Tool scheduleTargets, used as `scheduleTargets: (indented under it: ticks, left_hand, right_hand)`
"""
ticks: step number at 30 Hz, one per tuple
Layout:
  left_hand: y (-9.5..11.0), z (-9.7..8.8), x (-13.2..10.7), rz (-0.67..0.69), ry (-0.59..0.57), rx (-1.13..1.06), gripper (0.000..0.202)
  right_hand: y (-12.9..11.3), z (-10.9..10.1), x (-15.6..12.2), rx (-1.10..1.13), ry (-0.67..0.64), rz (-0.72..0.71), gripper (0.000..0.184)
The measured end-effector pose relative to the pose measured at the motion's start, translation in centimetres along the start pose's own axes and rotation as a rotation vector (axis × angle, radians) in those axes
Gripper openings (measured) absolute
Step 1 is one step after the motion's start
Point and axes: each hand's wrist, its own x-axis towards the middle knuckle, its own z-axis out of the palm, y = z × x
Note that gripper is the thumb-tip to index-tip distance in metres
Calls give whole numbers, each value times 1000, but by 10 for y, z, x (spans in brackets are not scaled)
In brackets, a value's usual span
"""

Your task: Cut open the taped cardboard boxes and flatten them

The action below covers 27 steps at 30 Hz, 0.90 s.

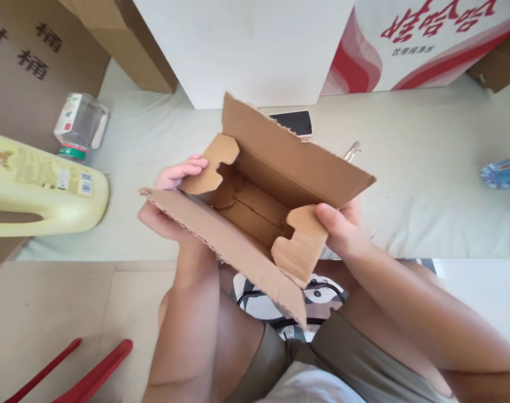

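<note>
Brown corrugated-cardboard box (pixel 255 218), four top flaps spread, held tilted over near edge of pale green cloth-covered tabletop (pixel 422 168). Left hand (pixel 174 174) clamped on its left end, fingers at notched flap; right hand (pixel 342 226) clamped on right end, thumb at opposite flap. Black-screened phone (pixel 299 122) lies beyond, partly hidden.

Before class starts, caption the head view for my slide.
Left hand and right hand hold an open cardboard box at opposite ends, flaps spread.
</note>
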Motion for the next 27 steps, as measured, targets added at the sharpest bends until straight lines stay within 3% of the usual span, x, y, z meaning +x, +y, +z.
scheduleTargets:
  ticks: [3, 9, 14, 16, 18, 22, 27]
  left_hand:
    - [-9, 5, -2, 177, -4, -53, 34]
    - [-2, 9, -2, 25, 77, 5, 42]
    - [-3, 4, -2, -36, -8, -55, 43]
    - [-5, 3, -4, -20, -22, -83, 38]
    - [-6, 3, -5, -13, -42, -71, 30]
    - [-8, 0, -3, -25, -52, 18, 13]
    - [-8, -9, 1, -106, -120, 135, 18]
  right_hand:
    - [-2, -4, -5, -24, -77, 9, 36]
    - [-14, -3, -7, -107, -89, -120, 28]
    - [-10, -8, -8, -120, -196, -237, 27]
    - [-4, -10, -10, -91, -246, -255, 37]
    - [1, -11, -12, -20, -272, -258, 45]
    - [2, -9, -15, -32, -240, -181, 32]
    - [-1, -7, -15, -58, -192, -168, 29]
